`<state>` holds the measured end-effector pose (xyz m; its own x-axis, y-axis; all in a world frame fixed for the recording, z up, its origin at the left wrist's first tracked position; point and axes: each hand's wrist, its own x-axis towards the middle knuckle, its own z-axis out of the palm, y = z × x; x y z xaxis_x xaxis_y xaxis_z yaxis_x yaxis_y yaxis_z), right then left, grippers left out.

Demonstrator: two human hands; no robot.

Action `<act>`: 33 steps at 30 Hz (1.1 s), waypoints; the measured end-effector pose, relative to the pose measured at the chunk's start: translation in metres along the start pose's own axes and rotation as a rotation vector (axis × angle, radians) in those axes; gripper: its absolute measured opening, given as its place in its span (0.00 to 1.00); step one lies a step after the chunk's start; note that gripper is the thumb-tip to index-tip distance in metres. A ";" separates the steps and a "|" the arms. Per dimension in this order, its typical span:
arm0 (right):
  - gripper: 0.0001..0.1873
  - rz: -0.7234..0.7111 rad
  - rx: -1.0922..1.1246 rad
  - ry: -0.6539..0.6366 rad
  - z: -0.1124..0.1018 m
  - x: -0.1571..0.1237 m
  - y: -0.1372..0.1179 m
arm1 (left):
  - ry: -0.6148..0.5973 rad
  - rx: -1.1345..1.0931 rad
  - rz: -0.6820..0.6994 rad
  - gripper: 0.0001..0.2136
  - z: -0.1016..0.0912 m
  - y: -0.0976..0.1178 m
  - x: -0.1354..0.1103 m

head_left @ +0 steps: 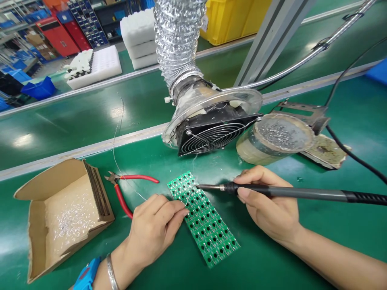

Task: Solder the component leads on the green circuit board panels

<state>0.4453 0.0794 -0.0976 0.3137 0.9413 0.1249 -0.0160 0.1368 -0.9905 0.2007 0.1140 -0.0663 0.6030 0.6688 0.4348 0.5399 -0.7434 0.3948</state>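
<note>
A green circuit board panel [208, 225] with rows of black round spots lies flat on the green bench. Over its left edge, my left hand [159, 225] pinches a thin solder wire [117, 165], whose short end points at the upper part of the board. My right hand [266, 201] is wrapped round the dark handle of a soldering iron [287, 192]. The iron's tip reaches the board's upper right part, close to the wire's end; whether they touch I cannot tell. Red-handled cutters [121, 197] lie opened just beyond my left hand.
A cardboard box [38, 237] with small shiny bits stands at left. A fume fan [214, 137] on a foil duct [178, 36] hangs beyond the board. Right of it are a round tub [250, 149] topped with solder bits, a metal bracket [302, 112] and a dirty sponge tray [329, 155].
</note>
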 end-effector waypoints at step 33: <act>0.01 -0.091 -0.255 -0.034 -0.009 -0.004 -0.015 | -0.040 -0.053 -0.051 0.07 -0.007 0.019 -0.012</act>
<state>0.4533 0.0707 -0.0842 0.2710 0.9389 0.2120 0.2516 0.1434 -0.9571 0.1997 0.0920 -0.0579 0.5992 0.7042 0.3808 0.5393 -0.7066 0.4582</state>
